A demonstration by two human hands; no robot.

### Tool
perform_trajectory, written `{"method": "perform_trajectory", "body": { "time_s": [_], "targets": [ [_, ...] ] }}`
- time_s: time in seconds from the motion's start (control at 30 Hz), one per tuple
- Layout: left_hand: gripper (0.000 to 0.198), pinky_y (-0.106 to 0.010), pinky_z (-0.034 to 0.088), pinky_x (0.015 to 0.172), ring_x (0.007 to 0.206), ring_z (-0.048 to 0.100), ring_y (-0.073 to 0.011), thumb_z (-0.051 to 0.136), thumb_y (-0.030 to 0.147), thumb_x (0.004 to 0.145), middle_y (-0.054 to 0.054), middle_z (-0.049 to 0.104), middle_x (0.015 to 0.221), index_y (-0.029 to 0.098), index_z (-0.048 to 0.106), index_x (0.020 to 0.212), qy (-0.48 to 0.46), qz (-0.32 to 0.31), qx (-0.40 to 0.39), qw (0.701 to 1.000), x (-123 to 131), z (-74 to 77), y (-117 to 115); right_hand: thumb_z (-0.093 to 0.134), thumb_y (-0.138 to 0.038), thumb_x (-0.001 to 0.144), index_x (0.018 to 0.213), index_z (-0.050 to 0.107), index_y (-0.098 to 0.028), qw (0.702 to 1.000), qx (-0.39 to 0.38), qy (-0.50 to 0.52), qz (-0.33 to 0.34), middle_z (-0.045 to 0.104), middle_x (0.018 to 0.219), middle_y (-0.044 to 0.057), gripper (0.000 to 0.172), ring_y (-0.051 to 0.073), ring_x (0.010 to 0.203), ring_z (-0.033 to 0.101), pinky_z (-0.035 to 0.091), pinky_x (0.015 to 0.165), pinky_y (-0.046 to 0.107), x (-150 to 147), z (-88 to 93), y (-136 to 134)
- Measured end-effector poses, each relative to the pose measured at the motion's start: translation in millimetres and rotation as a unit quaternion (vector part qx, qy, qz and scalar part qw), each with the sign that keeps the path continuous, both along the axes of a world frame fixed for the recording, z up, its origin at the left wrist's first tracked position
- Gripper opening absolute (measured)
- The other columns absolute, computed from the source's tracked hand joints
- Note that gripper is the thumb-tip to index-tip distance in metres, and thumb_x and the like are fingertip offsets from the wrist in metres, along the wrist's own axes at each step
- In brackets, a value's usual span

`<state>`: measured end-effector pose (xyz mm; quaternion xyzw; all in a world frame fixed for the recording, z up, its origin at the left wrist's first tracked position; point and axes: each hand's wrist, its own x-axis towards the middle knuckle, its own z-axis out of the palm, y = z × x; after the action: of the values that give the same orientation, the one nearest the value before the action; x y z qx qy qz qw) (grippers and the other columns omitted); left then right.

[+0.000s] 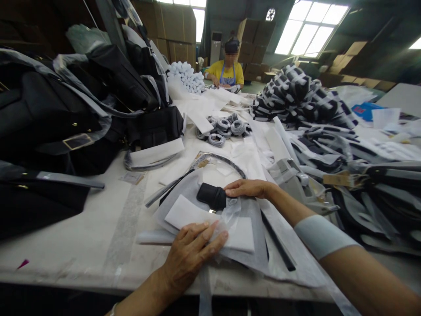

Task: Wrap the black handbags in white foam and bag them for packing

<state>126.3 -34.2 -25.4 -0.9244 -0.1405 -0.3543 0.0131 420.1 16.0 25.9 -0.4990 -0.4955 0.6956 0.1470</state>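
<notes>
My left hand (pixel 192 250) lies flat, fingers stretched out, pressing on a white folded sheet (pixel 194 215) and thin clear wrapping at the table's near edge. My right hand (pixel 248 188) rests palm down, fingers extended, on the wrapping just right of a small black strap piece (pixel 213 196). A pale band (pixel 320 235) circles my right forearm. Under both hands lies a grey fabric cover with a black strap (pixel 278 243) along its right side.
Black handbags (pixel 82 109) in plastic pile up at the left. Rolled grey straps (pixel 223 127) and white foam rolls (pixel 187 74) sit mid-table. Wrapped strap bundles (pixel 296 96) heap at the right. A person in a yellow top (pixel 228 72) works at the far end.
</notes>
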Motion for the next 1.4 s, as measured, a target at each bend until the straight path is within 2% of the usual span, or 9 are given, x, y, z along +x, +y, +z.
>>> {"method": "perform_trajectory", "body": {
  "time_s": [0.13,0.27,0.37,0.47,0.57,0.77,1.07,1.23,1.4],
  "targets": [
    [0.040,-0.032,0.040,0.095,0.111,0.058,-0.0181,0.030,0.018,0.106,-0.003,0.068,0.125,0.023,0.060,0.131,-0.006,-0.003,-0.010,1.000,0.8,-1.1,0.3,0.075,-0.063,0.071,0.089,0.074,-0.015,0.998,-0.041,-0.045,0.021,0.074,0.081,0.003,0.051,0.018,0.075,0.067,0.053,0.075,0.030,-0.2,-0.5,1.3],
    [0.038,-0.032,0.040,0.098,0.111,0.058,-0.0176,0.031,0.015,0.106,-0.005,0.070,0.121,0.016,0.058,0.133,-0.019,-0.006,-0.030,0.999,1.0,-4.4,0.5,0.066,-0.074,0.073,0.090,0.076,-0.016,0.972,-0.001,-0.217,0.089,0.075,0.091,0.007,0.062,0.024,0.084,0.068,0.052,0.072,0.030,-1.3,4.3,0.0],
    [0.037,-0.031,0.039,0.100,0.114,0.057,-0.0171,0.031,0.015,0.106,-0.005,0.069,0.123,0.014,0.058,0.131,-0.016,-0.012,-0.041,0.999,0.8,-4.8,1.2,0.061,-0.076,0.076,0.099,0.075,-0.017,0.917,0.108,-0.374,0.092,0.075,0.098,0.010,0.064,0.030,0.093,0.069,0.053,0.076,0.035,-9.6,13.0,-12.1],
    [0.038,-0.031,0.039,0.098,0.112,0.058,-0.0169,0.030,0.018,0.106,-0.003,0.068,0.125,0.018,0.060,0.131,-0.010,-0.020,-0.040,0.999,0.1,-3.3,1.9,0.071,-0.057,0.080,0.116,0.069,-0.017,0.825,0.288,-0.486,0.030,0.073,0.109,0.013,0.053,0.034,0.103,0.067,0.051,0.089,0.045,-27.8,23.9,-44.0],
    [0.038,-0.031,0.040,0.095,0.110,0.058,-0.0165,0.032,0.022,0.107,-0.001,0.068,0.126,0.026,0.060,0.131,-0.009,-0.018,-0.040,0.999,-0.2,-2.0,2.0,0.072,-0.037,0.085,0.119,0.066,-0.020,0.774,0.444,-0.451,-0.017,0.071,0.117,0.011,0.038,0.028,0.111,0.065,0.050,0.099,0.044,-52.7,28.7,-91.0],
    [0.038,-0.033,0.042,0.092,0.109,0.057,-0.0180,0.032,0.028,0.106,-0.002,0.066,0.127,0.031,0.058,0.134,0.015,-0.016,-0.031,0.999,2.8,-0.5,-2.8,0.067,-0.020,0.088,0.132,0.055,-0.018,0.733,0.556,-0.391,-0.034,0.067,0.128,0.011,0.045,0.027,0.122,0.060,0.046,0.109,0.047,-87.4,4.3,-161.8],
    [0.041,-0.036,0.043,0.092,0.110,0.056,-0.0220,0.043,0.026,0.102,-0.009,0.051,0.143,0.034,0.050,0.142,0.053,0.025,0.025,0.998,6.0,-0.2,-11.4,0.058,-0.015,0.091,0.130,0.053,-0.015,0.644,0.635,-0.413,-0.105,0.070,0.118,0.014,0.039,0.026,0.117,0.064,0.051,0.103,0.049,-97.5,-19.1,-167.8],
    [0.041,-0.039,0.043,0.096,0.115,0.056,-0.0240,0.042,0.023,0.102,-0.010,0.049,0.148,0.029,0.050,0.142,0.063,0.009,0.055,0.996,6.9,5.4,-11.9,0.057,-0.016,0.091,0.128,0.053,-0.017,0.648,0.650,-0.385,-0.097,0.071,0.117,0.013,0.037,0.024,0.120,0.062,0.051,0.104,0.047,-89.1,-27.0,-169.9],
    [0.039,-0.048,0.031,0.114,0.137,0.042,-0.0274,0.039,0.022,0.102,-0.007,0.051,0.147,0.020,0.051,0.140,0.074,-0.030,0.062,0.995,11.0,6.9,-12.2,0.056,-0.013,0.089,0.115,0.058,-0.019,0.660,0.639,-0.383,-0.097,0.069,0.120,0.013,0.026,0.024,0.122,0.060,0.048,0.107,0.048,-88.7,-33.1,-170.8]
  ]
}}
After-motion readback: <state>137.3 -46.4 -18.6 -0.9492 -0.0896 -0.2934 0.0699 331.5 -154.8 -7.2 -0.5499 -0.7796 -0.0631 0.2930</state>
